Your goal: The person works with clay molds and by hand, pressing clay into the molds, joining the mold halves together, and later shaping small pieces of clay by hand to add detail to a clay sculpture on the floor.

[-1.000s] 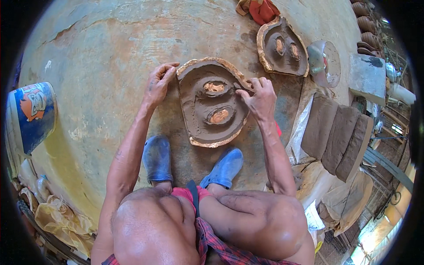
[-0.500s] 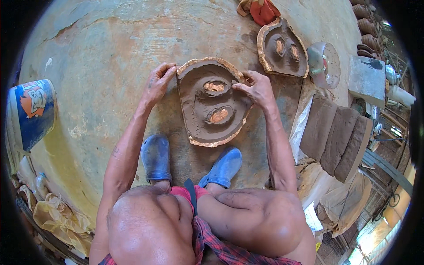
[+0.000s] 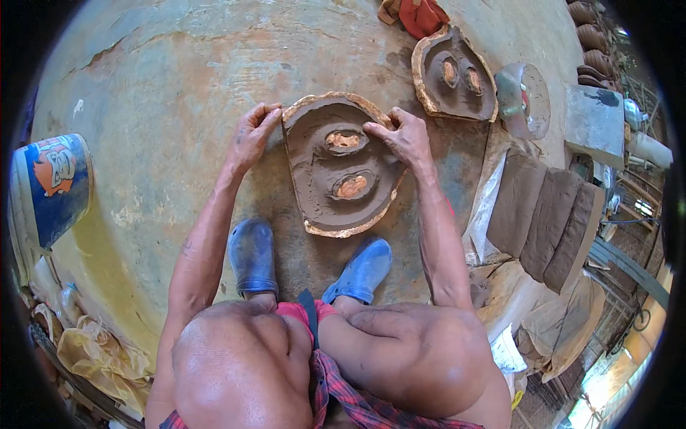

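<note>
On the floor in front of my blue clogs lies a mold (image 3: 346,233) with a rough pale rim, lined with wet dark-brown clay (image 3: 314,175). Two oval raised spots show orange through the clay, an upper one (image 3: 344,140) and a lower one (image 3: 351,187). At the mold's far left corner, my left hand (image 3: 251,136) pinches the rim between thumb and fingers. My right hand (image 3: 407,139) is closed over the far right rim, fingers outside. Its thumb presses the clay beside the upper oval.
A second clay-lined mold (image 3: 457,113) sits at the far right, by a red cloth (image 3: 421,17) and a round basin (image 3: 520,100). Thick clay slabs (image 3: 547,214) are stacked on plastic sheeting to the right. A blue bucket (image 3: 61,186) stands at the left.
My right thumb has slid left over the clay, closer to the upper oval, and the right forearm has shifted left with it. The left hand keeps its hold on the rim.
</note>
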{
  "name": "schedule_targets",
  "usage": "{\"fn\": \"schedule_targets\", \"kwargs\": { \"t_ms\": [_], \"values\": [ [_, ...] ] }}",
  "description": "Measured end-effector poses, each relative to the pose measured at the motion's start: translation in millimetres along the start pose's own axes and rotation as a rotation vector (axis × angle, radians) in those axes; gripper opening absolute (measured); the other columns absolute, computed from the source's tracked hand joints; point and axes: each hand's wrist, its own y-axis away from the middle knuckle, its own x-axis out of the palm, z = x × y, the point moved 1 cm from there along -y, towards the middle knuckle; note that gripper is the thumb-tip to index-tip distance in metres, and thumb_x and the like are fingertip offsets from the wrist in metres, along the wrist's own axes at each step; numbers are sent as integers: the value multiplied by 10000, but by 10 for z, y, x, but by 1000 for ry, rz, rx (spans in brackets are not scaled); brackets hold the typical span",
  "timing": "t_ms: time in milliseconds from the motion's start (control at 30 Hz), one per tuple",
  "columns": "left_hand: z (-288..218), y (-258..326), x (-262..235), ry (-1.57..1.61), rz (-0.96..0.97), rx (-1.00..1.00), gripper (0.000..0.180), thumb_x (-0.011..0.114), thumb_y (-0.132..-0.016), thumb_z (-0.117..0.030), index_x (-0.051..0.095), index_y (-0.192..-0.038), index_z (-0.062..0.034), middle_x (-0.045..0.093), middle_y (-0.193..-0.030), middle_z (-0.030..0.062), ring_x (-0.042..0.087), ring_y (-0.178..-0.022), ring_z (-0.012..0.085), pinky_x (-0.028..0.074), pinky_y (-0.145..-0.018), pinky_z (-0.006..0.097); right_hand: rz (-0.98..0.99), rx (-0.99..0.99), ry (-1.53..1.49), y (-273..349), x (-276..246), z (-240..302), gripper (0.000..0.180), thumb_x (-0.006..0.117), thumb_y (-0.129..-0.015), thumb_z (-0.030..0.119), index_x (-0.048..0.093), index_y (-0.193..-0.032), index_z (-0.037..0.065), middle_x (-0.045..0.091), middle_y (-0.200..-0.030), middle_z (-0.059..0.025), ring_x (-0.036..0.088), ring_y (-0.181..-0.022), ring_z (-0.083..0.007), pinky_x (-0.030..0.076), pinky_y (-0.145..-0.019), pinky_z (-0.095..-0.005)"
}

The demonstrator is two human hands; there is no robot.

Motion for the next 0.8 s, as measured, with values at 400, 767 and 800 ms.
{"fn": "schedule_targets", "kwargs": {
  "t_ms": [400, 767, 800],
  "values": [
    [-66, 2, 69, -39, -27, 25, 249, 646, -1068, -222, 725, -1159, -5, 701, -1035, -13, 599, -984, 67, 489, -911, 262, -138, 94, 73, 30, 95, 218, 682, 865, -714, 682, 747, -919, 42, 765, -858, -179, 755, -818, -315, 564, -766, -433],
    [-3, 43, -34, -44, -20, 28, 239, 648, -1067, -212, 726, -1149, -2, 702, -1047, -23, 598, -977, 61, 487, -912, 263, -48, 125, 145, 15, 78, 517, 941, 826, -655, 780, 753, -1185, 5, 756, -1088, -281, 742, -1055, -396, 567, -931, -483],
    [9, 37, -76, -48, -19, 30, 239, 648, -1067, -212, 726, -1149, -2, 702, -1047, -23, 598, -977, 61, 487, -912, 263, -50, 125, 140, 4, 102, 498, 941, 826, -655, 780, 753, -1185, 5, 756, -1088, -281, 742, -1055, -396, 567, -931, -483]
  ]
}}
